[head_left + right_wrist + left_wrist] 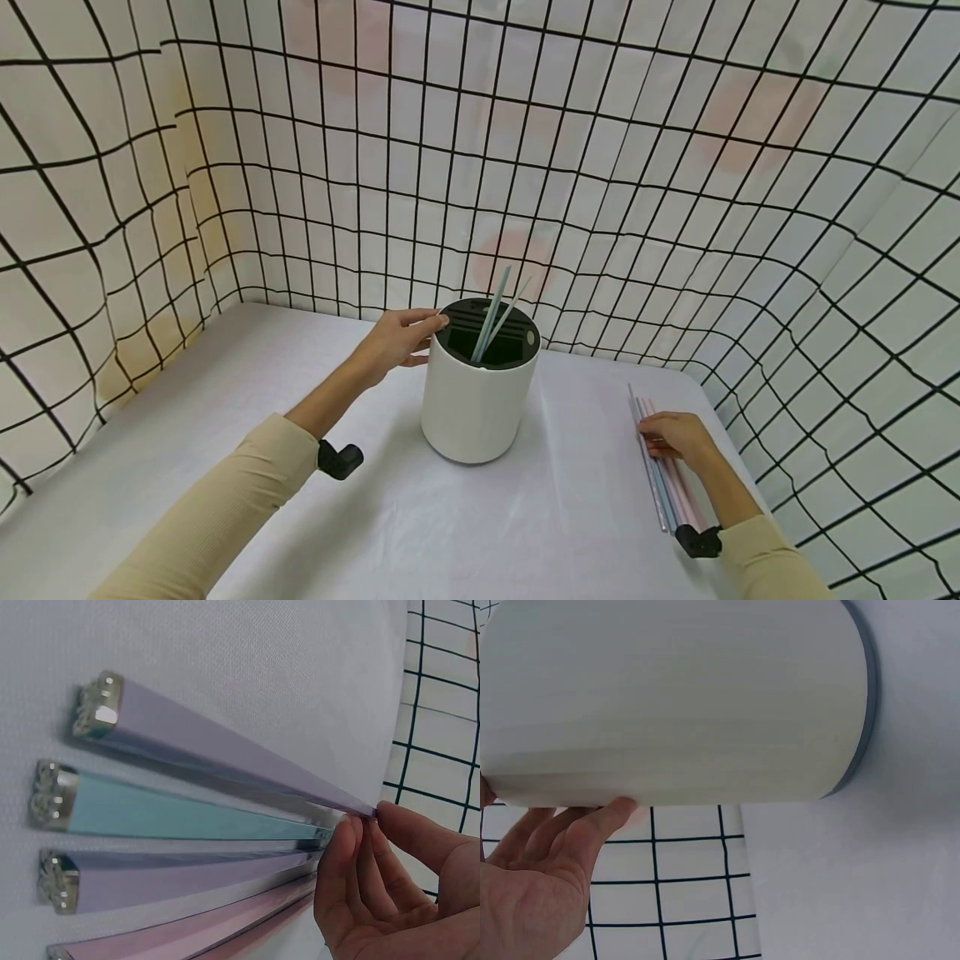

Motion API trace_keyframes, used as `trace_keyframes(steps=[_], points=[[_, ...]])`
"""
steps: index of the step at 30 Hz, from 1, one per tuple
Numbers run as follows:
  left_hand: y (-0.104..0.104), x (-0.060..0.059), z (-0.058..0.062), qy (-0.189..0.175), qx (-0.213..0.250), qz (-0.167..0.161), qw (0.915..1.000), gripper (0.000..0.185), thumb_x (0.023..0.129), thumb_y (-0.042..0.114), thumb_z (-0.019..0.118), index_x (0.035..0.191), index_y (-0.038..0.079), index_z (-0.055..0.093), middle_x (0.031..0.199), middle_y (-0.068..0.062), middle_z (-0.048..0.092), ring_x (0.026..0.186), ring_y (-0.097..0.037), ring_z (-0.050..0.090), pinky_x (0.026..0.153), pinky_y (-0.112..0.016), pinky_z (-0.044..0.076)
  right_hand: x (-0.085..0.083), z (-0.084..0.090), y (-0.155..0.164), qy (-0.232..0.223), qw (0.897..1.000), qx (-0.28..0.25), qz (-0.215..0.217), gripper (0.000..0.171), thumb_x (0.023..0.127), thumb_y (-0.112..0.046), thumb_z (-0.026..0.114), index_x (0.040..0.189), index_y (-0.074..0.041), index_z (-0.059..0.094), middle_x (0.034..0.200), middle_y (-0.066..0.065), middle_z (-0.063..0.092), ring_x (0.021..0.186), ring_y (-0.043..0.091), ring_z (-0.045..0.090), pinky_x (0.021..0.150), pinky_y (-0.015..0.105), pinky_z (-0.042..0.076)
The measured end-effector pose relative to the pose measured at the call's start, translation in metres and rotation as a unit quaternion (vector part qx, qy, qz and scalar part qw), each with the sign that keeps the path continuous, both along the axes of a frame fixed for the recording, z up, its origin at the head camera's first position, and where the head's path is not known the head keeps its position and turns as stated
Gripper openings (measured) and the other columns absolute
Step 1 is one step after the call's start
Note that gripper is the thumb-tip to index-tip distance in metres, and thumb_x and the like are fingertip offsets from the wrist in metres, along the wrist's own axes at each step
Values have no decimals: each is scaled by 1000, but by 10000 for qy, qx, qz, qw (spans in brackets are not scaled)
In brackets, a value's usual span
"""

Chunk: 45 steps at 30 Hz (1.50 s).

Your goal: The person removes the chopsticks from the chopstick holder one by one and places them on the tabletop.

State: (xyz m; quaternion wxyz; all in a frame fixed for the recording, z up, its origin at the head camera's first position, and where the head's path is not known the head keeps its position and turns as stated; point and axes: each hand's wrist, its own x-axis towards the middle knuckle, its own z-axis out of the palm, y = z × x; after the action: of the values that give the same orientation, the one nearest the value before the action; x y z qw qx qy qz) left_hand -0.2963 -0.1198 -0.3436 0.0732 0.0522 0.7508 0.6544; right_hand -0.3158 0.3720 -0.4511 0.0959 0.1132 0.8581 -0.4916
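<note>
Holder (pixel 477 400): white cylinder with dark slotted insert, upright at centre of counter (pixel 225 392). Two pale chopsticks (pixel 491 321) already standing inside, tips leaning up and back.

Left hand (pixel 393 340): at holder's upper rim, fingers (pixel 592 825) nearly straight, laid against the white wall; steadying, not clasping.

Loose chopsticks (pixel 663 467): row lying flat on counter well to the right of holder, side by side, lilac, light blue and pink, metal-capped ends (pixel 56 795) lined up in the wrist view.

Right hand (pixel 675 437): on the loose row, fingertips (pixel 352 847) pinched round the outermost lilac stick; stick apparently not yet lifted clear.

Progress, as judged: early. Two pieces housed, at least four left on counter, one in the course of being picked up.

Surroundings: white cloth backdrop with black grid on three sides.
</note>
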Motion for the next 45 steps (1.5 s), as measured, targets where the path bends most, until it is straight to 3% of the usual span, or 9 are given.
trace_keyframes(steps=[12,33,39,45], points=[[0,0,0,-2,-23,1,10000,57,99,40,66,148,13,54,145,-8,60,132,-30,59,101,-44,56,3,-1,-3,46,9998,4,-204,36,95,-11,70,120,14,62,79,1,71,67,12,66,62,25,62],[0,0,0,-21,-14,-4,10000,58,99,41,66,148,13,53,145,-8,60,132,-31,58,101,-44,57,5,2,0,232,9996,102,-140,33,96,-9,67,118,16,63,78,0,71,65,8,65,61,23,60],[0,0,-1,-7,-35,-19,10000,59,99,41,66,149,12,53,145,-8,60,133,-30,58,100,-43,57,4,9,-4,459,9986,216,-121,37,97,-14,67,122,13,64,88,1,73,74,9,67,67,25,61],[0,0,-1,-8,-52,-10,10000,58,99,41,66,148,12,53,145,-8,60,132,-30,59,100,-42,57,1,29,-28,688,9976,54,18,40,99,-19,67,126,10,63,100,1,74,86,12,71,75,25,62]])
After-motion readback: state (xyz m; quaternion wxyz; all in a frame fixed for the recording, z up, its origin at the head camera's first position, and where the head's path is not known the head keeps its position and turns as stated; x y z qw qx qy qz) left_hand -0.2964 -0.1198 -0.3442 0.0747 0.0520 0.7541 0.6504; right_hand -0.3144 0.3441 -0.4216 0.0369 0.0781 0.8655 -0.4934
